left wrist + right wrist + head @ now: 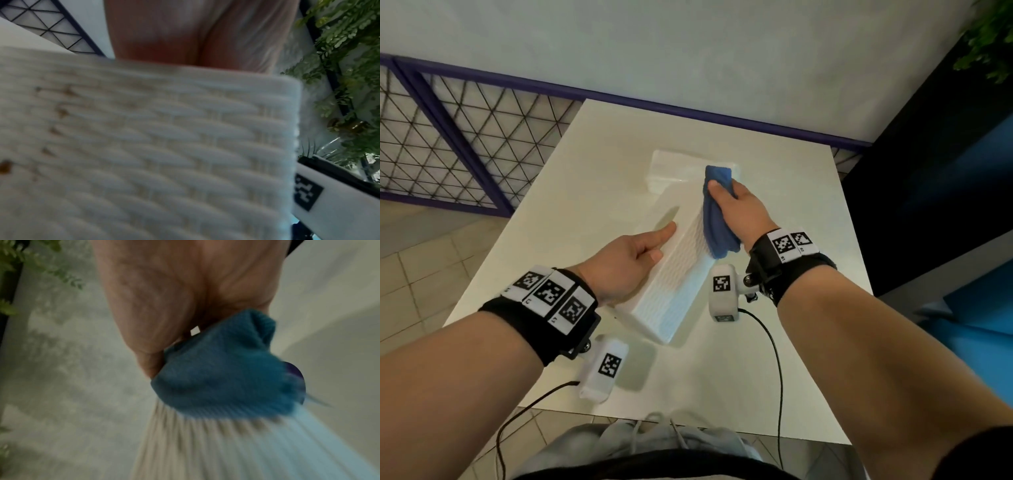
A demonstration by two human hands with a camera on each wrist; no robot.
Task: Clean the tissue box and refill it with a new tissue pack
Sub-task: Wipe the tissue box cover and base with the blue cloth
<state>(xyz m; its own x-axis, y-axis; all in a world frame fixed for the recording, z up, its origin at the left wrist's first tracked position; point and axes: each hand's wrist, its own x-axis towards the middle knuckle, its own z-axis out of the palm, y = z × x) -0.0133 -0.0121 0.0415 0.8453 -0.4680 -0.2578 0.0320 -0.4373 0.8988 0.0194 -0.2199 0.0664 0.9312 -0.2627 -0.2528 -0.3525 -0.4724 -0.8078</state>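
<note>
Left hand (631, 262) steadies tissue box (674, 274); rt hand (739, 209) grips cloth (717, 219).

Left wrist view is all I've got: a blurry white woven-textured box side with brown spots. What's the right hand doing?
Observer: The right hand grips a bunched blue cloth, pressed against the white woven-textured tissue box near its far end.
Operator: Where is the new pack?
Observer: A white wrapped tissue pack lies on the white table just beyond the box's far end.
Operator: And the left hand's hold?
Observer: The left hand holds the box's left side, with its index finger stretched along the top edge.
</note>
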